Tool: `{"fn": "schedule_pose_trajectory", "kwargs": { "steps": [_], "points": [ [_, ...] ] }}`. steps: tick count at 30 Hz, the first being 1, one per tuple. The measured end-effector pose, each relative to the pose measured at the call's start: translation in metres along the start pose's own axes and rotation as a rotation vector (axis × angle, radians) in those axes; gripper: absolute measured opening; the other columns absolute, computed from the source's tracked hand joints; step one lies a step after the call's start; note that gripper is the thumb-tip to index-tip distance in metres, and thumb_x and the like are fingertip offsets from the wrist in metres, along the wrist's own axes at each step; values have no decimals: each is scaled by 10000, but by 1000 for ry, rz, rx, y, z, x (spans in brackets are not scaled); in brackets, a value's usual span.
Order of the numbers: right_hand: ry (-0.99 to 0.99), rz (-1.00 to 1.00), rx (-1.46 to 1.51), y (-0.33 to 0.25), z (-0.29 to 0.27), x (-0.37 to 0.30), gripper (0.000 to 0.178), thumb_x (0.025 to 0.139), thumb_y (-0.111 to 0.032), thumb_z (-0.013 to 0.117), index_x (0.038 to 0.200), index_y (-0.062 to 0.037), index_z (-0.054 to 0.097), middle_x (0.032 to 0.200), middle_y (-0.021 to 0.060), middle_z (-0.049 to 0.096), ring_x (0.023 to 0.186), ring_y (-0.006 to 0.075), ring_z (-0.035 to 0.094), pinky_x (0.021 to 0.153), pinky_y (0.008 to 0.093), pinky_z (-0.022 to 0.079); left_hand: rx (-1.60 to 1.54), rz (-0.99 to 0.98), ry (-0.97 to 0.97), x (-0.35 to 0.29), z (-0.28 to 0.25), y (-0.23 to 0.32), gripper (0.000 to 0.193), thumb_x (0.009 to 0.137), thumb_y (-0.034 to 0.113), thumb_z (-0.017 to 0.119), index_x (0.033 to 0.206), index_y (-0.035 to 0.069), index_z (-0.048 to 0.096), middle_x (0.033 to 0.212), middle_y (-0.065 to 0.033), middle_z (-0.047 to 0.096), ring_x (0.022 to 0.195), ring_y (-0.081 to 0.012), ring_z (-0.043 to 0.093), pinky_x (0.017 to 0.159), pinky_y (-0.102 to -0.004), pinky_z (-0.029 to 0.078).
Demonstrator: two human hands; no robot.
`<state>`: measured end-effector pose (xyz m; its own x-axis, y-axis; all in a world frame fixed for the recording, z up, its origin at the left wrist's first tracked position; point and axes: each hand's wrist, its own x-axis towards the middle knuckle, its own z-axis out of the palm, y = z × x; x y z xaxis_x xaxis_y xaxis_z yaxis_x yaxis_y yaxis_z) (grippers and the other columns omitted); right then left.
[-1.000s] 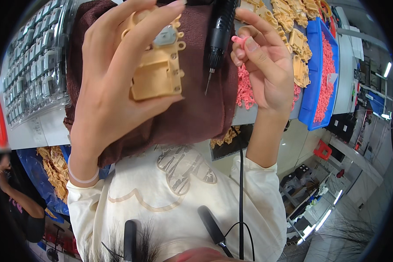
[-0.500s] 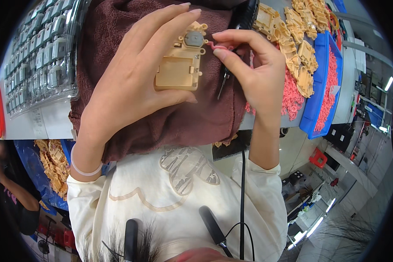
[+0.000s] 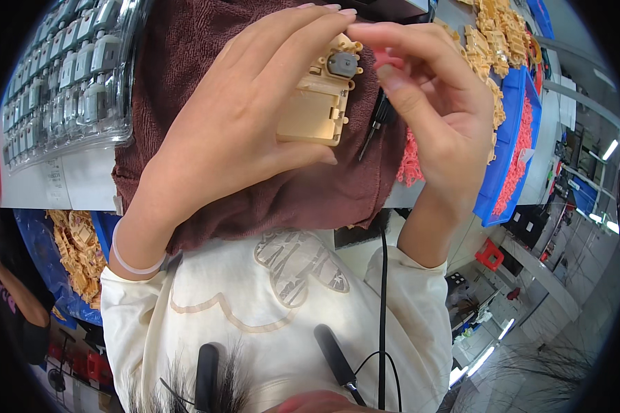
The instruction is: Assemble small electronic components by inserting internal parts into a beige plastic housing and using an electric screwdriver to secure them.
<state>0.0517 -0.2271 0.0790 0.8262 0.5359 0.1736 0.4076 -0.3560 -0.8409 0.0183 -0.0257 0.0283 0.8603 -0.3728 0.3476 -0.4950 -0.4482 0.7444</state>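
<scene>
My left hand point(image 3: 231, 113) is closed around a pale yellow plastic housing point(image 3: 311, 113), thumb along its near edge and fingers over its far side. A dark grey rounded part point(image 3: 342, 65) sits in the upper end of the housing. Just right of that end, my right hand point(image 3: 441, 103) pinches a small pink plastic part point(image 3: 387, 58) between thumb and index finger; its shape is partly hidden. Beneath both hands lies a brown towel point(image 3: 255, 203). A black screwdriver point(image 3: 376, 124) rests on the towel, its tip toward me and its upper part covered by my right hand.
At the left stands a clear tray point(image 3: 69, 79) of grey motors. Pink parts point(image 3: 410, 162) and yellow housings point(image 3: 492, 38) are heaped at the right, beside a blue bin point(image 3: 489, 203). Yellow pieces point(image 3: 79, 255) lie below the table's left edge, near another person's arm point(image 3: 21, 296).
Both hands have shifted right, carrying the housing and pink part along. The right hand's fingers have curled in more, and the pink part now sits slightly farther from the housing.
</scene>
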Motion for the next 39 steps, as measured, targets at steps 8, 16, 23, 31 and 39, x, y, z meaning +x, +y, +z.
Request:
{"fn": "schedule_pose_trajectory", "kwargs": {
  "steps": [8, 16, 23, 31, 39],
  "points": [
    [214, 223, 243, 3, 21, 1, 238, 847, 78, 668, 1078, 48, 618, 933, 79, 665, 830, 120, 639, 741, 225, 510, -15, -15, 11, 0, -1, 1, 1028, 530, 160, 872, 1438, 65, 400, 1438, -126, 455, 1316, -341, 433, 1100, -428, 368],
    [466, 180, -58, 33, -2, -36, 260, 796, 15, 750, 1034, 13, 645, 972, 23, 598, 830, 88, 552, 724, 234, 468, 23, 55, 72, 1, 0, 7, 1029, 502, 125, 865, 1428, 68, 418, 1432, -115, 465, 1312, -341, 436, 1090, -430, 377],
    [182, 144, -510, 35, 0, -44, 189, 751, -66, 747, 938, -66, 712, 926, 76, 568, 808, 215, 560, 719, 308, 455, 0, -33, -8, 2, -2, 3, 1010, 508, 132, 864, 1422, 79, 437, 1430, -115, 468, 1310, -336, 441, 1083, -424, 386],
    [194, -53, -739, 37, 10, -37, 139, 769, -113, 734, 893, -61, 699, 927, 77, 583, 878, 262, 534, 751, 372, 444, 16, -22, 11, 0, -1, 4, 1004, 521, 161, 868, 1424, 82, 437, 1422, -123, 470, 1298, -342, 447, 1085, -429, 381],
    [173, -244, -473, 10, 9, -3, 157, 727, 18, 749, 876, -26, 726, 860, 62, 642, 747, 186, 602, 643, 277, 465, 91, -54, -236, 9, -30, 6, 926, 712, 264, 823, 1434, -51, 336, 1436, -238, 401, 1326, -390, 415, 1114, -452, 336]
  ]
}}
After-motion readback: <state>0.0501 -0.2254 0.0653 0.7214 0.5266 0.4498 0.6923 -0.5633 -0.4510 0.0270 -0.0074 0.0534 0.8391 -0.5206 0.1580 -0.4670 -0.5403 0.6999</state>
